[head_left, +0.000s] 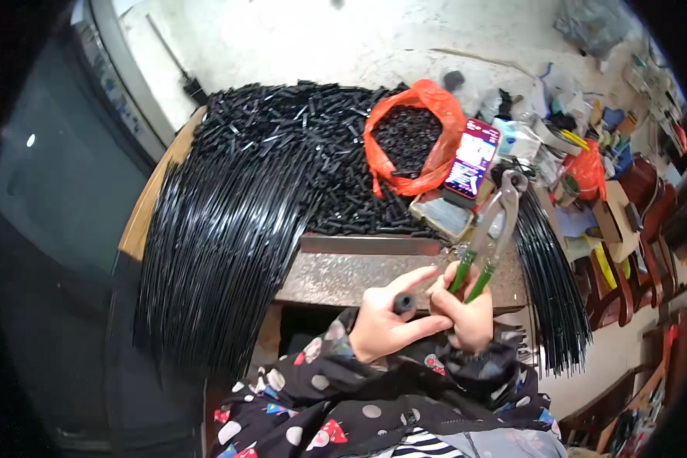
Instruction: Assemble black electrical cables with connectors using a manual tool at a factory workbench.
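Head view, hands: the left hand (375, 322) and the right hand (469, 317) are being held close together, each around its own thing; whether the fingertips are touching cannot be told.
Black tube piece (404, 304): it is being held in the left hand, with its round end facing up and the thumb and index finger being stretched out past it.
Pliers (508, 210): they are being gripped by the right hand at the green handles (478, 281), which are being held apart; the head is being pointed away from the hands, and how far the jaws are parted cannot be told.
Bench (343, 278): its near edge is being reached over by the hands, with a metal bar (370, 244) lying just beyond the left hand.
Short black pieces (343, 168): they are being heaped beyond the left hand, with more being held in a red bag (453, 114) farther beyond both hands.
Long black strips: one bundle (221, 244) is hanging left of the left hand, another (553, 298) right of the right hand.
Phone (473, 156): it is being propped beyond the right hand, near the pliers' head.
Good handling: control is probably being helped by a firm palm grip on the piece, fingers being held clear of the jaws, and the pliers' head being angled away from the phone.
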`<action>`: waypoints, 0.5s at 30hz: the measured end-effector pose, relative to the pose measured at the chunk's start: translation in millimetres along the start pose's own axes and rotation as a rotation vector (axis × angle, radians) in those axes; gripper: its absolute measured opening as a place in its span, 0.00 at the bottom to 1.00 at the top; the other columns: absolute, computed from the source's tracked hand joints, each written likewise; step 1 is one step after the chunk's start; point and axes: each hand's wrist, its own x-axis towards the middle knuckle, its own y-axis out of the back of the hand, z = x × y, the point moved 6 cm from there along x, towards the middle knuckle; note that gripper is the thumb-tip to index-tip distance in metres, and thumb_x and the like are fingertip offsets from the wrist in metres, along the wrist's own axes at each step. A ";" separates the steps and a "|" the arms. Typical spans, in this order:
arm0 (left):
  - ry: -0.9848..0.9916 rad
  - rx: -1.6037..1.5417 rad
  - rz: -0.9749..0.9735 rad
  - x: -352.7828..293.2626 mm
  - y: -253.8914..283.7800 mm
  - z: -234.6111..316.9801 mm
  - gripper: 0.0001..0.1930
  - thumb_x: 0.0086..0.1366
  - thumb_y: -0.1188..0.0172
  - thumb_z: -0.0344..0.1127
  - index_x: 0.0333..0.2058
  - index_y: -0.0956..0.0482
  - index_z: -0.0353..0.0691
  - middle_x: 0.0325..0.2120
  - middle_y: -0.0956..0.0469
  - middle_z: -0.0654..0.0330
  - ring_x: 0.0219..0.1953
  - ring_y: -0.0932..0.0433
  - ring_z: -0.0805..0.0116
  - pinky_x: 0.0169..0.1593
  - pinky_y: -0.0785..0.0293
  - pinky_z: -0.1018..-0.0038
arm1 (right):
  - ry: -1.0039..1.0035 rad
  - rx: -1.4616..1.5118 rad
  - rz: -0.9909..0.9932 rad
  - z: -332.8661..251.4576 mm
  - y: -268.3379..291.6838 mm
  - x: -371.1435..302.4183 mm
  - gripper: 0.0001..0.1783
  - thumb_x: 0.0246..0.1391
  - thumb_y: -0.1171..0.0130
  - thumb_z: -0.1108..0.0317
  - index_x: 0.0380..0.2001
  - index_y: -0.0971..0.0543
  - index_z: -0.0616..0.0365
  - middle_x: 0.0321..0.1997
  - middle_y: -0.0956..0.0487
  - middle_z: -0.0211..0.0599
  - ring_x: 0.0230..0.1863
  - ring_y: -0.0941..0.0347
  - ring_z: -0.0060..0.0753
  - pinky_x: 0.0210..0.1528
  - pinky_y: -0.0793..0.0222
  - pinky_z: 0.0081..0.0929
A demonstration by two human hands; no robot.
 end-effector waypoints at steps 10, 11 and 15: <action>-0.066 -0.097 0.067 -33.4 3.8 19.8 0.29 0.38 0.39 0.31 0.41 0.39 0.29 0.09 0.41 0.71 0.14 0.44 0.86 0.18 0.48 0.89 | 0.125 -0.074 -0.093 0.8 -35.4 -36.3 0.10 0.35 0.49 0.79 0.24 0.37 0.61 0.21 0.32 0.31 0.23 0.36 0.18 0.28 0.39 0.14; -0.070 -0.097 0.066 -34.4 3.5 20.3 0.29 0.38 0.39 0.31 0.41 0.39 0.29 0.09 0.41 0.71 0.14 0.44 0.86 0.18 0.48 0.89 | 0.129 -0.076 -0.093 -0.1 -35.7 -37.8 0.10 0.35 0.49 0.79 0.24 0.37 0.61 0.21 0.32 0.31 0.23 0.36 0.18 0.28 0.39 0.14; -0.090 -0.028 0.080 -38.3 4.3 22.8 0.30 0.37 0.39 0.33 0.41 0.40 0.29 0.09 0.42 0.71 0.14 0.44 0.86 0.18 0.48 0.89 | 0.183 -0.084 -0.110 -5.3 -40.3 -42.6 0.10 0.36 0.49 0.79 0.24 0.38 0.61 0.21 0.32 0.31 0.23 0.36 0.18 0.28 0.39 0.14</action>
